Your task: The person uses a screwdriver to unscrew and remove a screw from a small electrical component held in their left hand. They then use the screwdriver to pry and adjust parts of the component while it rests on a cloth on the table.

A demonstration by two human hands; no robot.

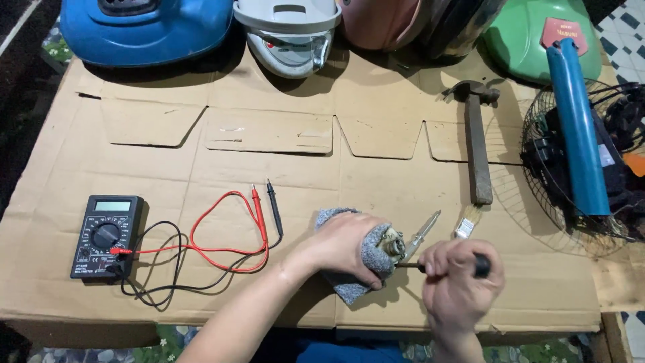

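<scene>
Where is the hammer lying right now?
The hammer lies on the cardboard at upper right in the head view, handle toward the person, between the fan grille and the small paintbrush.

We see a small metal motor part (392, 245) wrapped in a grey cloth (363, 259), poking out just beyond the left fingers. A black-handled screwdriver (443, 267) lies level within the right fingers, its tip touching the part.
</scene>
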